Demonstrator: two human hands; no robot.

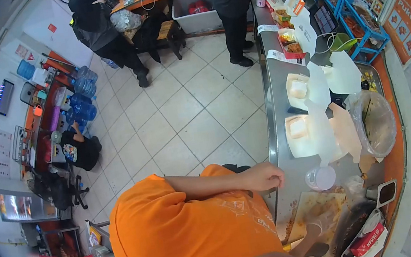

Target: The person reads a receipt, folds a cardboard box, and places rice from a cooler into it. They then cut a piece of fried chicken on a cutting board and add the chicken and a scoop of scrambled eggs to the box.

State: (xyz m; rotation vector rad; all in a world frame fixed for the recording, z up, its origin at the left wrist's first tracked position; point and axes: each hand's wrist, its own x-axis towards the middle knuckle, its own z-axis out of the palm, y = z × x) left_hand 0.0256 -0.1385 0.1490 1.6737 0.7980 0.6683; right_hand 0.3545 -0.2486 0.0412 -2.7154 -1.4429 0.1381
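My left hand (266,176) hangs at the counter's edge, fingers curled in, with nothing seen in it. My right hand (313,229) is low over a stained cutting board (299,215); it is smeared, seems to be in a clear plastic glove, and its fingers cannot be made out. Beside the board are a dark round pan (355,225) and a metal container of dark sauce (385,193). A clear plastic tub (321,178) stands between my hands. Past it, open paper boxes (299,135), (298,89) each hold a white wrapped portion.
A clear-bagged bin (374,122) stands against the wall side. Filled food boxes (290,44), a tablet (325,20) and blue racks (363,25) line the far counter. One person (234,10) works there; others are at the back (103,32) and left (81,147).
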